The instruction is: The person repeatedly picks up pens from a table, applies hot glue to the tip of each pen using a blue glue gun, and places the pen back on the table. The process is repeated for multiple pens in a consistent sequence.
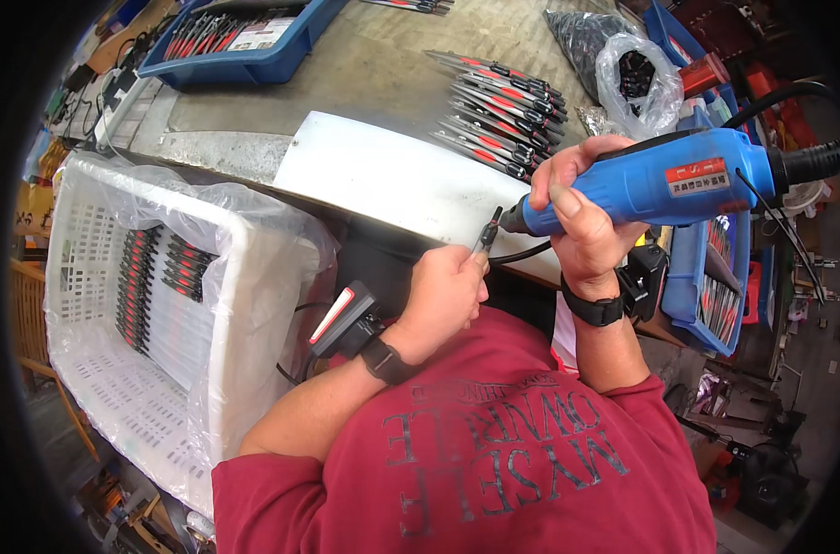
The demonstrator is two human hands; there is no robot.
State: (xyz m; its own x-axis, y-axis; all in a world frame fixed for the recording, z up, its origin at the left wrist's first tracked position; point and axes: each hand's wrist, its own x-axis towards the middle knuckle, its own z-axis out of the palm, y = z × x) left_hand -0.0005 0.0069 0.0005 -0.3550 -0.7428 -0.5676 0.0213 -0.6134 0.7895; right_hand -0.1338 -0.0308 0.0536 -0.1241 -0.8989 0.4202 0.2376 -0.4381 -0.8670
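My right hand point(586, 205) is wrapped round a blue electric screwdriver point(674, 180), which points left. Between the closed fingers of my left hand point(446, 291) stands a slim grey hand tool point(486, 234) with a black end; its exact kind is hard to make out. The screwdriver's tip meets or nearly meets that black end. Both hands are in front of my body, over the near edge of a white board point(383, 185). Just beyond the board, several similar grey, red and black slim tools point(508, 115) lie in an overlapping row on the table.
A white plastic crate point(143, 415), lined with clear film, holds rows of such tools at left. A blue tray point(228, 70) of them sits at the far left. At right are a clear bag of black parts point(637, 81) and a blue bin point(697, 319); the screwdriver's black cable point(817, 164) runs right.
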